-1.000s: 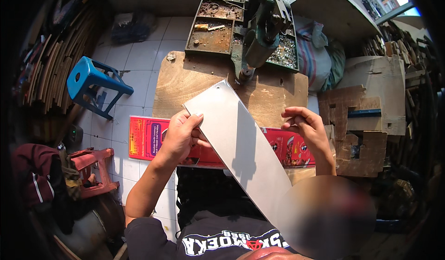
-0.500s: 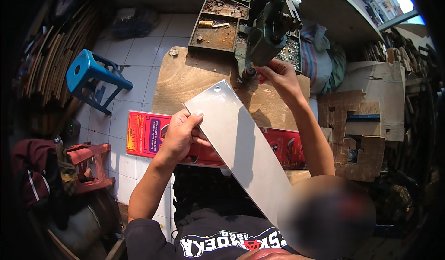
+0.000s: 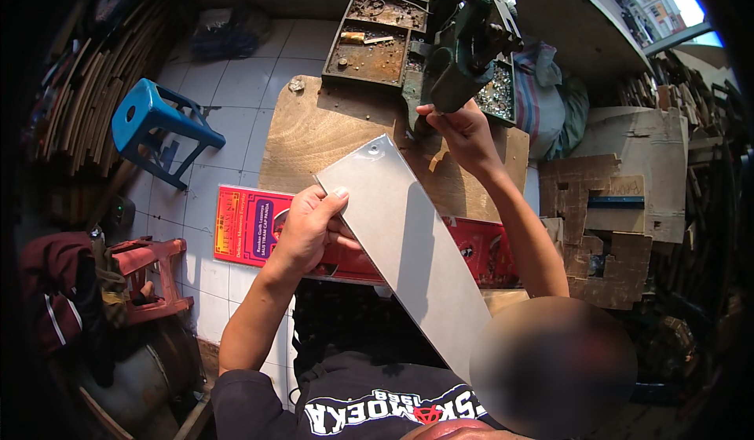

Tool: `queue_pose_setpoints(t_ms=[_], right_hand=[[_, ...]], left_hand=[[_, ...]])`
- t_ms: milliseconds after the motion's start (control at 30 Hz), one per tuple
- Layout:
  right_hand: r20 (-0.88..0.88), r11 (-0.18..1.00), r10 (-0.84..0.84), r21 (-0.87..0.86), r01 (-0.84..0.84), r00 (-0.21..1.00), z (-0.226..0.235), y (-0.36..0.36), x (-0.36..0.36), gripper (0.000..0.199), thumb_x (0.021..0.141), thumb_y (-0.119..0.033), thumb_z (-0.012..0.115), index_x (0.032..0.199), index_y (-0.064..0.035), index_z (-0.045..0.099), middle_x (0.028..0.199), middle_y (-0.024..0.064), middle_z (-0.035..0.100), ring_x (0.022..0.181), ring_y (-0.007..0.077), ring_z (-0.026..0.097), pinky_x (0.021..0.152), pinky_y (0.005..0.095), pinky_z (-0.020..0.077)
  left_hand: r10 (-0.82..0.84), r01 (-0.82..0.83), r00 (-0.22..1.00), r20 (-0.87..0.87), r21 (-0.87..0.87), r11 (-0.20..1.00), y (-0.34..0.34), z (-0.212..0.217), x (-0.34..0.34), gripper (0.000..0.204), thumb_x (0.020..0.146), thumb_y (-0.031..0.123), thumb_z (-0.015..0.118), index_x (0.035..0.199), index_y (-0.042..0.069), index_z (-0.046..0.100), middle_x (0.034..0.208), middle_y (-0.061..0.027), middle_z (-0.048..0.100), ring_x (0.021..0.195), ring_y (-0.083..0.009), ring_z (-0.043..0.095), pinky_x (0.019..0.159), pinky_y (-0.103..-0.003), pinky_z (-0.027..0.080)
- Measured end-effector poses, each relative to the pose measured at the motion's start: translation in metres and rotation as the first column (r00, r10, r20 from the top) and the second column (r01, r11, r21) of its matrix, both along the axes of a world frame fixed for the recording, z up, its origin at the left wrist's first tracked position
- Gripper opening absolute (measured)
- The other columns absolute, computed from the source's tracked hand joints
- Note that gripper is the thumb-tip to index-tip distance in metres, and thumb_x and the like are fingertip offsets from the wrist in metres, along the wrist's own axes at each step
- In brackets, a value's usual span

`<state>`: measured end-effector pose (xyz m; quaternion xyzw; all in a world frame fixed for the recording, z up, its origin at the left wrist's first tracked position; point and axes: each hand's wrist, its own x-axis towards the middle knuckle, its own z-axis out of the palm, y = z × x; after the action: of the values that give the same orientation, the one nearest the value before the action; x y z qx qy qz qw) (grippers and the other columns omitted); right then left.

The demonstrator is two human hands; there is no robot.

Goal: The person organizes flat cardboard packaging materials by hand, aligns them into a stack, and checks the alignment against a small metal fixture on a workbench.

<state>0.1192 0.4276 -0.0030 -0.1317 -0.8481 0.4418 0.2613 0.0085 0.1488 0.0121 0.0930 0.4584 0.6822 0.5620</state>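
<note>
My left hand [image 3: 308,234] grips the edge of a long, flat grey panel [image 3: 393,212], thumb on top and fingers beneath. A small metal eyelet [image 3: 374,149] sits in the panel's far corner. The panel slants from the wooden worktop toward my body. My right hand [image 3: 469,135] is under the head of a dark green press [image 3: 457,71], its fingertips pinched together by the lower die. Whatever those fingers hold is too small or hidden. Under the grey panel, a red printed panel [image 3: 243,232] lies across the near side of the wooden worktop [image 3: 302,138].
Left of the press is a rusty compartment tray [image 3: 365,67] with loose bits. On its right, another tray [image 3: 496,98] holds small shiny metal pieces. A blue stool [image 3: 161,130] and a red stool [image 3: 149,279] stand at the left. Cut cardboard [image 3: 605,228] leans at the right.
My right hand has shifted left, its fingertips now farther under the press head and over the lower die. My left hand and the grey panel hold nearly the same place.
</note>
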Motion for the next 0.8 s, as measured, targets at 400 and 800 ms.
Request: queue_pose_setpoints(t_ms=[400, 800], right_hand=[[0.028, 0.961, -0.216, 0.183, 0.207, 0.976, 0.04, -0.031, 0.044, 0.027, 0.093, -0.01, 0.062, 0.118, -0.0007, 0.063, 0.115, 0.0125, 0.059, 0.087, 0.0158, 0.062, 0.079, 0.0284, 0.0502], [0.255, 0.852, -0.091, -0.481, 0.208, 0.963, 0.052, -0.128, 0.187, 0.057, 0.094, -0.005, 0.057, 0.146, -0.0014, 0.032, 0.109, 0.015, 0.067, 0.096, 0.0161, 0.063, 0.086, 0.0293, 0.0486]], left_hand=[[-0.004, 0.004, 1.0, -0.019, -0.008, 1.0, -0.001, 0.001, -0.002, 0.027, 0.098, 0.021, 0.052, 0.107, -0.005, 0.053, 0.089, -0.0204, 0.069, 0.068, -0.0254, 0.072, 0.054, -0.03, 0.063], [-0.278, 0.278, 0.96, 0.034, 0.017, 0.961, 0.072, 0.016, -0.002, 0.029, 0.098, 0.03, 0.055, 0.106, 0.002, 0.056, 0.093, -0.0088, 0.067, 0.075, -0.0189, 0.071, 0.061, -0.028, 0.062]])
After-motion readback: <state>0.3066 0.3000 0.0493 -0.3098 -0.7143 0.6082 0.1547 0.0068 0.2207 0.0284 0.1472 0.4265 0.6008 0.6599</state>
